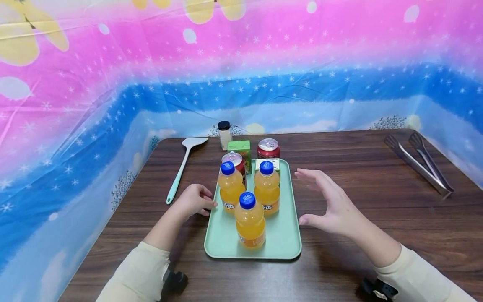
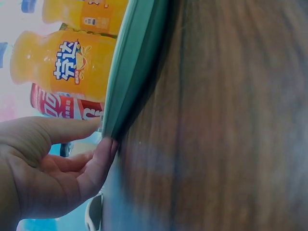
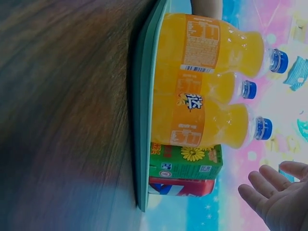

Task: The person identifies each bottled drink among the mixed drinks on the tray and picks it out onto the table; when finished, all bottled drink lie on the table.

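A light green tray (image 1: 281, 247) bears three orange soda bottles with blue caps: a front bottle (image 1: 250, 228), a left bottle (image 1: 231, 188) and a right bottle (image 1: 266, 191). Behind them are a red can (image 1: 237, 163), a green drink carton (image 1: 241, 147), a second carton (image 1: 268, 163) partly hidden by a bottle, and another red can (image 1: 268, 147). My left hand (image 1: 194, 200) pinches the tray's left rim between thumb and fingers, as the left wrist view shows. Beyond the right rim, my right hand (image 1: 336, 207) is held apart from the tray, fingers spread and holding nothing.
A pale green spatula (image 1: 181, 170) lies on the wooden table (image 1: 354, 268) at the left. Behind the tray stands a small black-capped jar (image 1: 224, 136). Metal tongs (image 1: 422, 165) lie at the far right. A printed cloth (image 1: 283, 63) hangs around the table's back.
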`<action>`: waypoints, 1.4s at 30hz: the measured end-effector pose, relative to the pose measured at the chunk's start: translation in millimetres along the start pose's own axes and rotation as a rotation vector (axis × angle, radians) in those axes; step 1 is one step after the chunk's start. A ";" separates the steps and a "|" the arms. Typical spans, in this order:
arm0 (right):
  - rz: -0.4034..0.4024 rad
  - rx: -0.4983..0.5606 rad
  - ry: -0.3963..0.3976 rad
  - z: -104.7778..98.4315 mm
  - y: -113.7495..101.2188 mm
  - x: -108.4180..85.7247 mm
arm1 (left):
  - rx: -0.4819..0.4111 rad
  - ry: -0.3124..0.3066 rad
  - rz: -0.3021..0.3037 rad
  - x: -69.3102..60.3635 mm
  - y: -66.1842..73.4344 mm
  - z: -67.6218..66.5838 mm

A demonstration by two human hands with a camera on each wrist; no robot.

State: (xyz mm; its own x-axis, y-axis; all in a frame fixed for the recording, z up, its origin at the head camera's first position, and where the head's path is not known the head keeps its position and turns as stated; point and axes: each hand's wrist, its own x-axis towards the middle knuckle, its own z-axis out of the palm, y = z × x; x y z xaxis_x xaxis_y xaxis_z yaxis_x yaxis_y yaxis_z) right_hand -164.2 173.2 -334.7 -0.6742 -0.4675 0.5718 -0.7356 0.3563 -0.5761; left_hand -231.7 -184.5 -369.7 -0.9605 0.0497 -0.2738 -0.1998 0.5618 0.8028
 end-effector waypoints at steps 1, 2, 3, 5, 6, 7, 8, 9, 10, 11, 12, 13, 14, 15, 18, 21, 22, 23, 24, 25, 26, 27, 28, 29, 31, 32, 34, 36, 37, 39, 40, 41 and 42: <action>-0.004 0.008 -0.001 0.2 -0.6 0.6 | -0.014 -0.003 -0.009 0.5 0.2 0.5; -0.007 0.017 -0.004 0.4 -1.0 1.2 | -0.029 -0.006 -0.017 0.8 0.4 0.8; -0.003 0.030 -0.009 0.7 -1.5 1.8 | -0.040 -0.008 -0.026 0.8 0.8 1.0; -0.006 0.048 -0.019 1.5 -2.2 2.6 | -0.056 -0.008 -0.043 0.4 1.3 1.3; -0.009 0.056 -0.024 2.0 -2.3 3.0 | -0.061 -0.009 -0.048 0.0 1.3 1.5; -0.015 0.059 -0.029 2.4 -2.6 3.2 | -0.069 -0.010 -0.052 -0.1 1.0 1.6; -0.017 0.061 -0.032 2.8 -2.7 3.3 | -0.072 -0.009 -0.055 -0.1 0.6 1.6; -0.021 0.062 -0.033 3.1 -2.8 3.4 | -0.072 -0.009 -0.057 -0.1 0.2 1.8; -0.026 0.062 -0.033 3.3 -2.7 3.4 | -0.071 -0.009 -0.057 0.4 -0.4 2.0; -0.029 0.060 -0.032 3.4 -2.6 3.3 | -0.070 -0.008 -0.058 1.1 -1.0 2.3; -0.030 0.059 -0.032 3.4 -2.8 3.4 | -0.068 -0.006 -0.059 1.6 -1.5 2.6; -0.029 0.058 -0.033 3.4 -3.1 3.5 | -0.065 -0.003 -0.063 2.7 -2.1 3.0; -0.025 0.059 -0.034 3.4 -3.4 3.7 | -0.060 -0.002 -0.066 3.4 -2.4 3.4; -0.023 0.060 -0.036 3.4 -3.6 3.9 | -0.059 0.000 -0.071 4.1 -2.6 3.8; -0.017 0.068 -0.040 3.4 -5.1 5.0 | -0.052 0.006 -0.084 5.2 -2.3 4.8; -0.017 0.074 -0.040 3.8 -5.8 5.8 | -0.037 0.009 -0.084 5.1 -1.4 5.1; -0.016 0.075 -0.039 4.0 -6.2 6.0 | -0.030 0.010 -0.082 5.0 -1.2 5.0; -0.018 0.078 -0.037 4.2 -6.6 6.3 | -0.023 0.010 -0.082 4.9 -1.3 5.0; -0.019 0.078 -0.037 4.6 -6.5 6.5 | -0.018 0.010 -0.081 4.7 -1.6 4.9; -0.020 0.079 -0.036 5.1 -6.9 6.9 | -0.011 0.010 -0.082 4.5 -1.8 4.8; -0.020 0.082 -0.036 5.7 -7.1 7.0 | -0.006 0.010 -0.085 4.4 -2.1 4.8; -0.020 0.085 -0.036 6.3 -7.2 7.2 | -0.003 0.010 -0.087 4.2 -2.2 4.7; -0.021 0.087 -0.036 7.0 -7.3 7.4 | -0.003 0.010 -0.088 3.8 -2.4 4.7; -0.024 0.090 -0.035 7.7 -7.3 7.6 | -0.003 0.009 -0.089 3.7 -2.5 4.8; -0.024 0.095 -0.036 8.7 -8.4 8.3 | -0.006 0.009 -0.090 3.3 -2.0 4.9; -0.023 0.097 -0.037 9.1 -8.7 8.5 | -0.009 0.009 -0.090 3.5 -1.7 5.1; -0.026 0.099 -0.038 9.7 -9.8 9.1 | -0.010 0.008 -0.088 3.0 -1.0 5.4; -0.029 0.103 -0.037 10.0 -10.8 9.7 | -0.012 0.007 -0.086 3.3 -0.6 5.7; -0.032 0.104 -0.036 10.2 -11.0 10.0 | -0.011 0.005 -0.086 3.5 -0.4 5.8; -0.040 0.107 -0.036 10.6 -11.6 10.5 | -0.014 0.003 -0.084 3.5 0.1 6.3; -0.040 0.108 -0.036 10.7 -11.9 10.6 | -0.015 0.001 -0.084 3.9 0.0 6.5; -0.037 0.108 -0.038 10.9 -12.3 10.7 | -0.019 -0.001 -0.082 4.0 -0.1 6.8; -0.038 0.108 -0.039 11.0 -12.6 10.7 | -0.021 -0.002 -0.083 4.3 -0.2 7.0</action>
State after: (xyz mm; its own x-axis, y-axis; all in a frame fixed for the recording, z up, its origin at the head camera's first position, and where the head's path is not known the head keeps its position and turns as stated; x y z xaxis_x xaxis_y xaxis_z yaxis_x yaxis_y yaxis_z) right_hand -161.4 154.8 -327.8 -0.6413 -0.5111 0.5722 -0.7478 0.2494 -0.6153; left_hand -234.5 -178.6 -374.8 -0.9400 0.0051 -0.3410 -0.2829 0.5468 0.7880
